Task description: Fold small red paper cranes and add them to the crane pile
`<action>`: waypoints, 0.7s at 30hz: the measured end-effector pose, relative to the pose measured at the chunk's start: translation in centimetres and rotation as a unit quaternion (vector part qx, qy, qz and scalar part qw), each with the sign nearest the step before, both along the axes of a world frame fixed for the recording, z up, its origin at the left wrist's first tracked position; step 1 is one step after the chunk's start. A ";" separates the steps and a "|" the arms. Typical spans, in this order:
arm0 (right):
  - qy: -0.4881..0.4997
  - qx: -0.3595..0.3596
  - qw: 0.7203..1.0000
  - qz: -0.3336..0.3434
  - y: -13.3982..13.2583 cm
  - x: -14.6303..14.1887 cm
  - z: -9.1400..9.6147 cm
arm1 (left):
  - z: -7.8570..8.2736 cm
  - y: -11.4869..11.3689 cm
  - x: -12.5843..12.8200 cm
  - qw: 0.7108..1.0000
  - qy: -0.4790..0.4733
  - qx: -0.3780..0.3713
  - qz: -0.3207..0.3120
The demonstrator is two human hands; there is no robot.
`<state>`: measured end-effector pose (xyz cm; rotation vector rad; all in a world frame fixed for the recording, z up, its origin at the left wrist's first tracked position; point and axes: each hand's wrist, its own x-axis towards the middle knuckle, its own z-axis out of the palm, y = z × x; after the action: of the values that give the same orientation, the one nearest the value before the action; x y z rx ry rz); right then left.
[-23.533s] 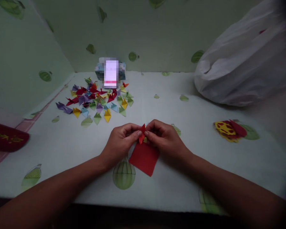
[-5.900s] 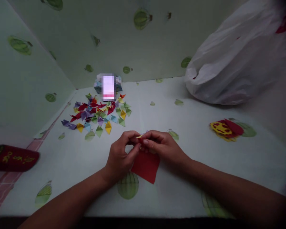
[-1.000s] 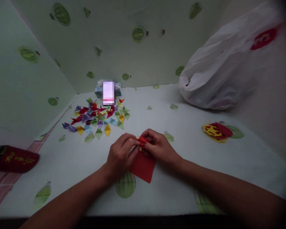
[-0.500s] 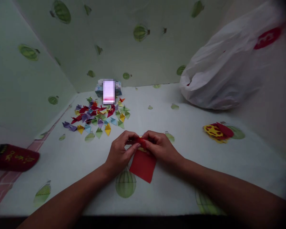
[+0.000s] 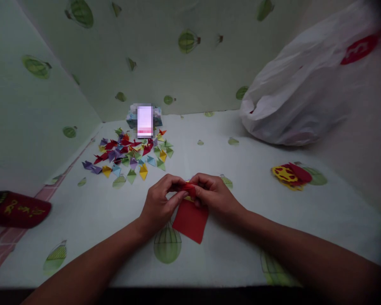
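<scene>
Between my two hands is a small folded piece of red paper (image 5: 188,189), held just above the table. My left hand (image 5: 163,197) is closed, pinching its left side between thumb and fingers. On the other side my right hand (image 5: 211,192) is closed as well, its thumb and fingertips at the paper's right edge. Below them a flat red paper square (image 5: 191,221) lies on the cloth, its upper part overlapped by the hands. A bit of yellow shows between the folded piece and the square. The folds themselves are partly hidden by my fingers.
A pile of colourful folded paper pieces (image 5: 127,152) lies back left, before a lit phone (image 5: 145,121) leaning on a box (image 5: 131,118). Yellow and red cutouts (image 5: 287,174) lie right. A white plastic bag (image 5: 282,106) stands back right; a red can (image 5: 22,209) lies left.
My right thumb and fingers have shifted slightly at the folded paper's right edge, showing more of the red paper. The left hand and the flat square stay where they were.
</scene>
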<state>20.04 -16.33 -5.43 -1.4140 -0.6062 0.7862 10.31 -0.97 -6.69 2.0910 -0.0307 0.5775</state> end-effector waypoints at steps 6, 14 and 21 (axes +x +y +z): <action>0.079 0.036 0.996 0.029 0.0 0.1 -0.2 | 0.3 -0.1 -0.1 0.999 -0.031 0.014 -0.002; 0.117 0.092 0.988 0.052 0.0 0.2 -1.2 | 0.7 -0.1 -0.1 0.996 -0.068 0.059 -0.014; 0.087 0.069 0.993 0.040 -0.2 0.1 -0.8 | 0.6 0.0 0.0 0.996 -0.073 0.055 -0.016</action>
<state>20.13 -16.51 -6.20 -1.1872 -0.5735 0.9049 10.34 -0.94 -6.08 2.1472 -0.1845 0.7225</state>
